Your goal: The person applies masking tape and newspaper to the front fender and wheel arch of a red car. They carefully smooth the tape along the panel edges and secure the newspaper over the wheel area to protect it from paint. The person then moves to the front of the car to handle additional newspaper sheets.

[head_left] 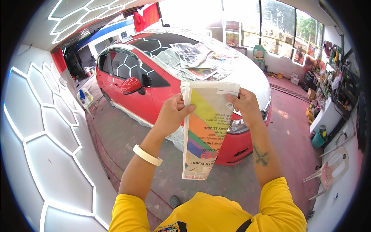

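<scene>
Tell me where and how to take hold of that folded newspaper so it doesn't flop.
Grip the folded newspaper at its top corners, from both sides, as the left hand and right hand do now. It hangs long and limp below them, so pinching the top edge keeps it spread flat.

A red car point(127, 92) stands in the middle of the room, with a white hood point(251, 75). Sheets of newspaper point(193, 58) cover its windshield. Its red side mirror point(130, 86) is folded near the door. The left wall point(46, 127) has white hexagon panels with bright edges, and the ceiling lights point(83, 15) have the same shape. On the right, shelves point(328, 77) carry many bottles. A pink plastic chair point(331, 168) stands near them, and a green bucket point(319, 139) beside it. The floor point(293, 127) is reddish.
</scene>
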Tool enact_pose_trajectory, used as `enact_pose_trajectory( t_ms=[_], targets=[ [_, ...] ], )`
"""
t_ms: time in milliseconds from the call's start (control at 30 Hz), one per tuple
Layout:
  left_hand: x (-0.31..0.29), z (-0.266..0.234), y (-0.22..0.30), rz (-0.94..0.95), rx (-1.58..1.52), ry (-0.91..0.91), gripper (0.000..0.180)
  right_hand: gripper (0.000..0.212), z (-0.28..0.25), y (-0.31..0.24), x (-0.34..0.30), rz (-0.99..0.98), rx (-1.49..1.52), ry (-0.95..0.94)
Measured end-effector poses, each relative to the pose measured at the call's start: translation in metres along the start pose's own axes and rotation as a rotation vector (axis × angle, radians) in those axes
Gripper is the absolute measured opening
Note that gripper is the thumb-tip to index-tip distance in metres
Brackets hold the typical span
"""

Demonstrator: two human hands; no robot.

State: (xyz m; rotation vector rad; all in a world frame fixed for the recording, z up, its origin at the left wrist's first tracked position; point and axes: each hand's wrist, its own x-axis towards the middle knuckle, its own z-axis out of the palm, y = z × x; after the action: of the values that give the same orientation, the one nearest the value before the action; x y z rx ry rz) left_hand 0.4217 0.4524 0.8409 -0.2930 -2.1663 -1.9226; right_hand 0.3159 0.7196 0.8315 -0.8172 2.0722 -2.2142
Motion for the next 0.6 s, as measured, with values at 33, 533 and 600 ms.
enact_pose_trajectory(
  t_ms=[33,533,600],
  targets=[
    [-0.004,0.004,0.002,0.006,-0.004,0.016,0.039,0.032,-0.002,0.001,0.000,0.002,-0.022,0.002],
    [-0.061,-0.005,-0.001,-0.017,0.019,0.104,0.030,0.019,0.007,0.007,-0.040,-0.065,-0.033,-0.062],
    [-0.072,-0.014,-0.005,0.001,0.020,0.106,0.030,0.020,0.018,0.011,-0.049,-0.082,-0.060,-0.031]
  ],
)
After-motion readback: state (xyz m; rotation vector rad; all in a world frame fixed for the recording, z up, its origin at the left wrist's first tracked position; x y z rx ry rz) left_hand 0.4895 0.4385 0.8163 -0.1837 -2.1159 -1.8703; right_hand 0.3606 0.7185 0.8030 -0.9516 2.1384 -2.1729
